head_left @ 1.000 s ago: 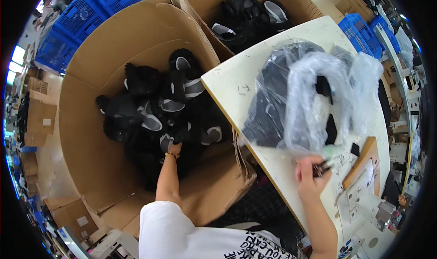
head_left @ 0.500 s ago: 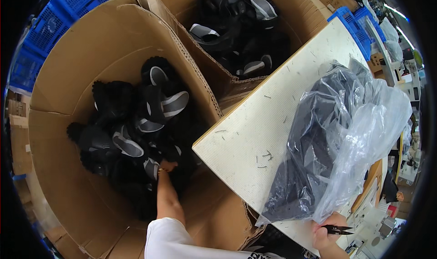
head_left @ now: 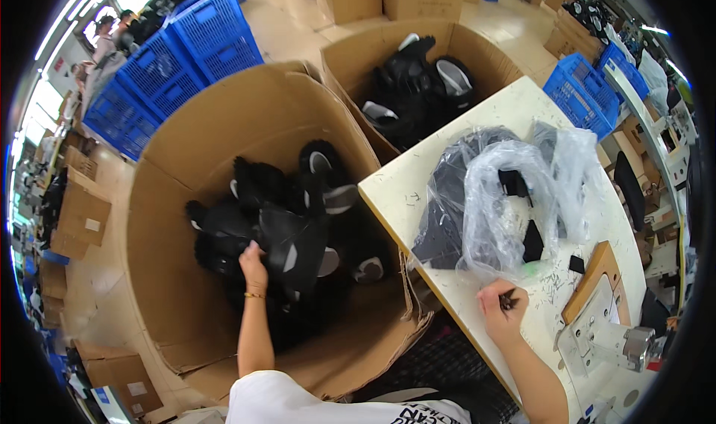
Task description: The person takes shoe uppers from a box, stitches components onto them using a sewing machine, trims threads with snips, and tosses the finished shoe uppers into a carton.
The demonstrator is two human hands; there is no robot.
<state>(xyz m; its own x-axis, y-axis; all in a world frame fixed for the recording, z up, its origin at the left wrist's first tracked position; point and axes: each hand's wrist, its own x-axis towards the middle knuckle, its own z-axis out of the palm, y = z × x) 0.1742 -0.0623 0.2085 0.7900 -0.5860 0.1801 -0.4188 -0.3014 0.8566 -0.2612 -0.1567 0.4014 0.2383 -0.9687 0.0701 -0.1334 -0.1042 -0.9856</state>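
Note:
My left hand point(head_left: 254, 266) reaches into a large cardboard box point(head_left: 168, 178). Its fingers are closed on the edge of a black shoe upper point(head_left: 291, 241), which lies over several others. Some of these uppers, like the fuzzy-edged one point(head_left: 319, 163), show grey-and-white soles or linings. On the right, my right hand point(head_left: 503, 308) is closed round small dark thread snips point(head_left: 509, 300), mostly hidden by the fingers. It is over the pale tabletop point(head_left: 395, 185), close to the near edge of a clear plastic bag point(head_left: 485, 230) with dark grey material in it.
A second cardboard box point(head_left: 485, 44) of black uppers stands behind the table corner. A sewing machine point(head_left: 597, 334) is on the right, near loose black pieces point(head_left: 532, 242) and thread scraps. Blue crates point(head_left: 156, 73) are stacked at far left, more point(head_left: 582, 88) at far right.
The view has tilted up, showing more of the room. A large black upper now lies at my left hand. My right hand has moved over the tabletop, and the snips' blades point differently.

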